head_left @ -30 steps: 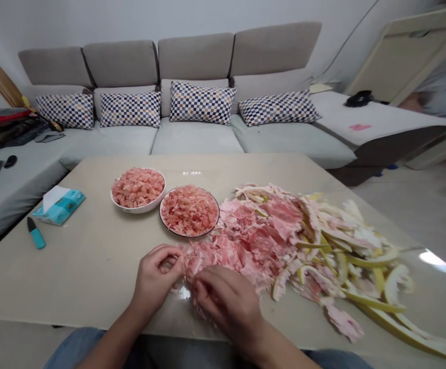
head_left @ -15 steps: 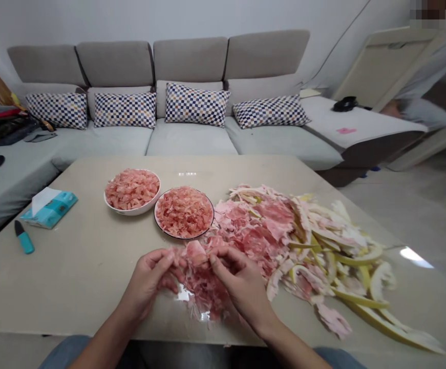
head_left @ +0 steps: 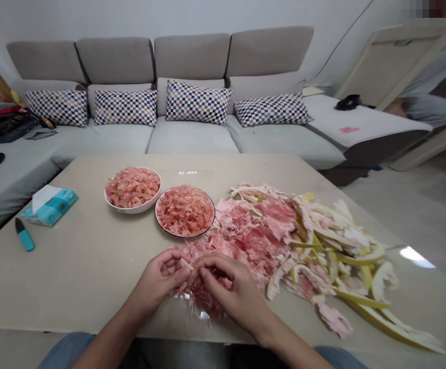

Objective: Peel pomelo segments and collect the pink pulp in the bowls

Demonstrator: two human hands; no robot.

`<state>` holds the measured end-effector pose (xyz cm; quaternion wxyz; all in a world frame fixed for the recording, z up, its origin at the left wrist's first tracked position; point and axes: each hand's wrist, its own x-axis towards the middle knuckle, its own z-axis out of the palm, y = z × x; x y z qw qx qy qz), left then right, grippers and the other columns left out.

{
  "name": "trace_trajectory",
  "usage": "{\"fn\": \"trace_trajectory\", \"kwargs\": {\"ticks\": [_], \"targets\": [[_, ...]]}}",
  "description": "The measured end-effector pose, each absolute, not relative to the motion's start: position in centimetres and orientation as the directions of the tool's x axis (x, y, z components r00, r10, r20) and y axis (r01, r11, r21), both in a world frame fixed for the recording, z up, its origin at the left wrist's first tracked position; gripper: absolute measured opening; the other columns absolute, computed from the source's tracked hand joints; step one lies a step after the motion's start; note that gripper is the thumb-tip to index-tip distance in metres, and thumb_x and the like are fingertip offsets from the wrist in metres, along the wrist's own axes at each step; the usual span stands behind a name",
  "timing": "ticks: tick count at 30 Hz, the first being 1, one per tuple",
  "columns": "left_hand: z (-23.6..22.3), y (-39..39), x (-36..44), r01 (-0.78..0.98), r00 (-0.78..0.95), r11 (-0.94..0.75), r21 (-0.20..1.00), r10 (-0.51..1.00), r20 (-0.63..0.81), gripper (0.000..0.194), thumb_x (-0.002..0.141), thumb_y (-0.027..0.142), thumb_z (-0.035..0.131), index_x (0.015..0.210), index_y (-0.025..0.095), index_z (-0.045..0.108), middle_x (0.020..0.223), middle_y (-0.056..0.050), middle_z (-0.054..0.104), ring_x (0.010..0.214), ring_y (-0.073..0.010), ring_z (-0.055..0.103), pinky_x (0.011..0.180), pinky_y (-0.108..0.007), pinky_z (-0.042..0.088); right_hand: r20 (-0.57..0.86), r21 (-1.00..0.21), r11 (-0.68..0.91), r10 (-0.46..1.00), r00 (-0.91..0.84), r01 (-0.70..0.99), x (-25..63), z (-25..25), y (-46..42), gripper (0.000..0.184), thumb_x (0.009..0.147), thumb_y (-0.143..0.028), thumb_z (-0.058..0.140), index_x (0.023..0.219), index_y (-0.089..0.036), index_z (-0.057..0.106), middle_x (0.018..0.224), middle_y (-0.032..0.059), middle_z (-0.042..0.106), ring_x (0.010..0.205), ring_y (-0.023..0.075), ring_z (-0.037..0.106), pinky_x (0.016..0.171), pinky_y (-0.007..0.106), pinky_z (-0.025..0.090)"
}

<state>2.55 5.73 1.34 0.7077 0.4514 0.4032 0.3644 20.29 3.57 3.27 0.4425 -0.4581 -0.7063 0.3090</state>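
Note:
Between my two hands is a small pale pink piece of pomelo (head_left: 185, 264). My left hand (head_left: 163, 279) is closed on it with thumb and fingers. My right hand (head_left: 232, 287) pinches at its right side, fingertips together. Under and behind the hands lies a heap of pink pomelo membrane (head_left: 241, 241), running right into thick yellow-green and white rind strips (head_left: 345, 261). Beyond my hands a dark-rimmed plate (head_left: 165, 228) is piled with peeled pink pomelo flesh (head_left: 186, 210). To its left a white bowl (head_left: 138, 209) holds more of the same flesh.
A turquoise tissue pack (head_left: 51, 207) and a small knife with a turquoise handle (head_left: 25, 240) lie on the left of the glossy table (head_left: 92, 277). A grey sofa (head_left: 192, 136) with checked cushions stands behind. At far right part of a person (head_left: 430, 97) shows beside a pale panel.
My hands lifted a pink piece apart half a second ago, and now they have drawn closer together with a smaller pale bit between them. The bowl, plate and heaps stay put.

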Motion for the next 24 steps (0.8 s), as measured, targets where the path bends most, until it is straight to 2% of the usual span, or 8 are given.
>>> {"fn": "trace_trajectory", "kwargs": {"ticks": [3,9,14,17,19,21,24], "targets": [[1.2,5.8,2.4,-0.134,0.408,0.311,0.941,0.883,-0.233,0.037,0.070,0.042,0.076,0.089,0.015,0.060,0.066,0.002,0.059,0.056,-0.0101,0.054,0.054,-0.020,0.039,0.336,-0.831,0.399,0.915,-0.222,0.388,20.7,3.4,3.7,0.016,0.085,-0.015,0.055,0.090,-0.020,0.070,0.087,0.0052,0.074,0.080,0.0168,0.069,0.072,0.027,0.054],[0.8,5.9,2.4,-0.074,0.413,0.303,0.950,0.876,-0.248,0.034,0.072,0.039,0.075,0.092,0.014,0.065,0.065,0.002,0.059,0.055,-0.0093,0.051,0.055,-0.021,0.040,0.423,-0.735,0.537,0.840,-0.340,0.414,21.4,2.9,4.0,0.018,0.086,-0.011,0.056,0.093,-0.020,0.070,0.089,0.0048,0.075,0.080,0.0140,0.070,0.073,0.023,0.054],[0.7,5.9,2.3,0.084,0.377,0.179,0.980,0.905,-0.198,0.039,0.073,0.037,0.073,0.104,0.013,0.071,0.072,-0.002,0.063,0.063,-0.0134,0.055,0.062,-0.025,0.045,0.410,-0.530,0.630,0.776,-0.479,0.568,22.3,2.5,3.9,0.020,0.091,-0.014,0.049,0.099,-0.019,0.067,0.087,0.0059,0.073,0.077,0.0146,0.069,0.069,0.023,0.052],[0.7,5.9,2.3,0.212,0.350,0.084,0.974,0.924,-0.156,0.036,0.073,0.034,0.072,0.104,0.015,0.073,0.076,-0.004,0.066,0.071,-0.0168,0.058,0.068,-0.027,0.048,0.406,-0.400,0.652,0.756,-0.513,0.644,22.3,2.1,3.6,0.020,0.091,-0.014,0.048,0.096,-0.018,0.067,0.082,0.0066,0.072,0.073,0.0162,0.069,0.065,0.023,0.051],[0.7,5.9,2.4,0.240,0.351,0.064,0.969,0.925,-0.148,0.035,0.073,0.033,0.072,0.104,0.017,0.074,0.078,-0.005,0.067,0.074,-0.0184,0.059,0.069,-0.028,0.049,0.425,-0.360,0.648,0.754,-0.500,0.671,22.0,2.0,3.4,0.019,0.089,-0.014,0.048,0.091,-0.017,0.067,0.078,0.0065,0.071,0.069,0.0164,0.068,0.062,0.023,0.049],[0.7,5.9,2.5,0.238,0.351,0.053,0.970,0.926,-0.137,0.033,0.073,0.033,0.073,0.102,0.018,0.074,0.082,-0.006,0.069,0.078,-0.0196,0.061,0.069,-0.028,0.050,0.453,-0.394,0.622,0.772,-0.445,0.677,21.6,1.8,3.2,0.018,0.088,-0.013,0.049,0.088,-0.017,0.067,0.076,0.0066,0.070,0.067,0.0161,0.066,0.061,0.023,0.048],[0.9,5.7,2.7,0.221,0.339,0.030,0.975,0.935,-0.105,0.026,0.072,0.033,0.073,0.094,0.019,0.076,0.089,-0.007,0.070,0.081,-0.0197,0.062,0.071,-0.027,0.050,0.443,-0.580,0.520,0.847,-0.293,0.627,21.0,2.0,3.1,0.016,0.085,-0.013,0.051,0.080,-0.016,0.066,0.072,0.0053,0.068,0.065,0.0147,0.063,0.061,0.023,0.048]]}}
